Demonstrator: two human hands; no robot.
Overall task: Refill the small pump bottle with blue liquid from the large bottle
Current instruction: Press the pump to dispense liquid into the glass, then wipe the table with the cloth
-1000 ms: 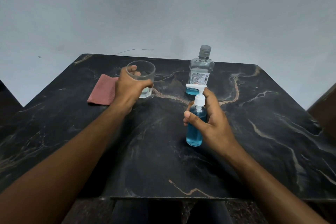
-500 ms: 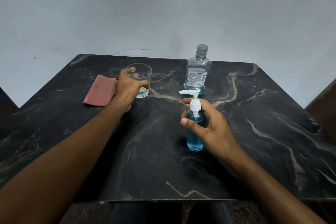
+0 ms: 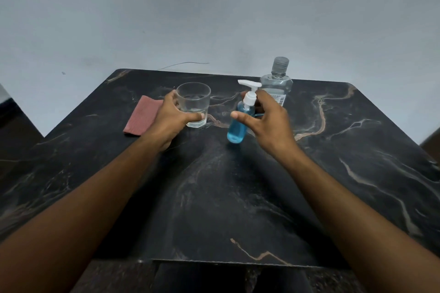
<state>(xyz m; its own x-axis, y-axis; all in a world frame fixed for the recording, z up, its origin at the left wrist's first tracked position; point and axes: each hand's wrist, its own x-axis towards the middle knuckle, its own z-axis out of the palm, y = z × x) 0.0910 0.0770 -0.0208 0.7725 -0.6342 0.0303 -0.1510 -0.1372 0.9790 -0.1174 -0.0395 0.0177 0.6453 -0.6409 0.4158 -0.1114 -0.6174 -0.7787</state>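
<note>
The small pump bottle [image 3: 237,126], full of blue liquid and topped by a white pump, leans to the right near the table's middle. My right hand [image 3: 266,121] holds it, thumb across its front and fingers behind its neck. Right behind that hand stands the large clear bottle [image 3: 277,83] with a grey cap; its lower part is hidden. My left hand [image 3: 170,119] grips a clear drinking glass [image 3: 194,102], which stands on the table left of the pump bottle.
A folded pink cloth [image 3: 142,116] lies left of the glass, partly under my left wrist. The black marble table [image 3: 238,197] backs onto a pale wall, with dark surfaces beyond both side edges.
My right hand has carried the pump bottle away from me toward the large bottle, and it now leans. My left hand stays on the glass.
</note>
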